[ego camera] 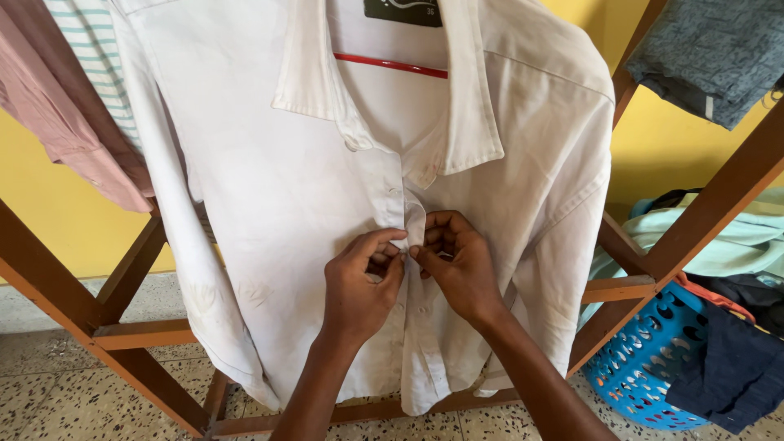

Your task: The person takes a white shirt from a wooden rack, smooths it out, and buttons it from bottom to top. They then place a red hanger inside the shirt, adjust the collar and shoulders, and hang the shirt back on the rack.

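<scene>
White collared shirt: hangs on red hanger against wooden drying rack. Left hand and right hand both pinch its front placket mid-chest, apparently fastening a button; next, pushing the button fully through its hole calls for fingertip precision.

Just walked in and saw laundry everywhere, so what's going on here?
A person is working on a white shirt that hangs on a red hanger from a wooden rack. The left hand and right hand meet at the shirt's front edge, pinching the cloth about midway down; the collar is open above them. Other clothes hang on the rack, and a blue laundry basket full of clothes sits at the right.
</scene>
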